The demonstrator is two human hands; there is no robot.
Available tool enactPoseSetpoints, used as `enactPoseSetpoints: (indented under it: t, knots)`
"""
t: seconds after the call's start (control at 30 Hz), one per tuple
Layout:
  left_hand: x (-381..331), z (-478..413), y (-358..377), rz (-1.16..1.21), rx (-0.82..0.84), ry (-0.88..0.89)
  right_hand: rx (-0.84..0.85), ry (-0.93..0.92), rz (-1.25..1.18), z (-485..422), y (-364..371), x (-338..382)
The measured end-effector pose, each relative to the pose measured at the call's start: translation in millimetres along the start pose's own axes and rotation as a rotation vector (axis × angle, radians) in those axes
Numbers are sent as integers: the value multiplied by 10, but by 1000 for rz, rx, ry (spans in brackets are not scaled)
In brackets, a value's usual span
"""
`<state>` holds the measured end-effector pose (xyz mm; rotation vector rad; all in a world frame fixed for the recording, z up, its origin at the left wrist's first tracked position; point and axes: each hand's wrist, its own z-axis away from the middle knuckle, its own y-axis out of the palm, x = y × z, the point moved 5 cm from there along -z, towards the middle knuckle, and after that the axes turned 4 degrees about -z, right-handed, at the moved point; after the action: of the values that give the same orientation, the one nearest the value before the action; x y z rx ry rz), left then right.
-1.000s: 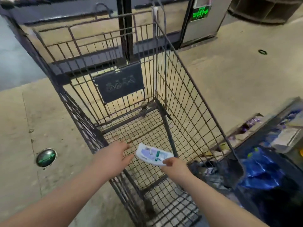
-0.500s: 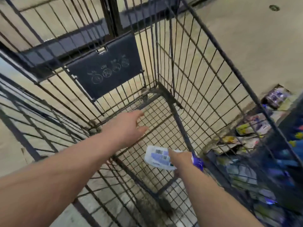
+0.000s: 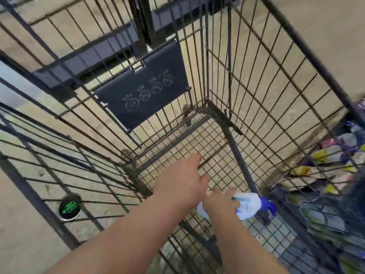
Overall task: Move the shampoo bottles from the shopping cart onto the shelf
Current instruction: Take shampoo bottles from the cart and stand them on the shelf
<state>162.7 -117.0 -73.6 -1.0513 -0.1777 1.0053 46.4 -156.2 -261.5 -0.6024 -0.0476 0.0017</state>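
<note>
Your right hand [image 3: 221,204] lies on top of the shampoo bottle [image 3: 247,203], fingers spread across its white body. Your thumb and palm are hidden against the bottle, so you cannot tell whether the hand is gripping it or only resting on it. Your left hand [image 3: 183,182] is loose and flat, fingers straight, holding nothing.

The hand covers the bottle's middle and left part. Only a sliver of white shows below your wrist, and the printed label is too blurred to read. Both forearms run off the bottom edge. The right side of the view is smeared, and seen through the wires there is a jumble of coloured packets [image 3: 325,155] whose support you cannot make out.

The shopping cart [image 3: 237,151] fills the view, a dark wire basket with a fine mesh bottom. The bottle, the only item showing inside, lies on its side at the near right of the basket, close to the right wall. A dark flap [image 3: 142,86] with faint round symbols hangs on the far wall. A round green marker [image 3: 69,206] sits in the pale floor outside the cart, to the left.

The bottle's blue cap [image 3: 267,203] points right, beyond your fingertips. Your left hand hovers just beside the right hand, farther into the basket, apart from the bottle.
</note>
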Motion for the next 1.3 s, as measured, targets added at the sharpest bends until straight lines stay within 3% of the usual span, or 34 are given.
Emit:
enactPoseSetpoints:
  t: [0.1, 0.23, 0.37, 0.5, 0.67, 0.73, 0.93, 1.2, 1.3]
  knots:
    - [3, 17, -19, 24, -2, -1, -30, -45, 27, 159, 29, -259]
    - [-33, 58, -18, 19, 11, -7, -279, -61, 175, 204, -118, -673]
    - [-29, 33, -9, 22, -5, 14, -358, 71, -49, 89, -187, -872]
    - [-21, 33, -18, 15, -19, 9, -364, 37, -282, 73, -113, -943]
    - [-30, 41, -23, 27, -20, 8, -266, -16, 166, 155, -74, -953]
    - [-40, 51, -18, 23, -18, 9, -258, -52, 202, 187, -82, -921]
    - [-58, 52, -27, 27, -12, 9, -249, -140, -118, 96, -274, -1082]
    - [-67, 64, 5, 23, -8, 41, -278, 54, -258, 45, -515, -1252]
    - [-59, 54, 6, 26, -11, 49, -146, 58, -691, 38, -579, -1307]
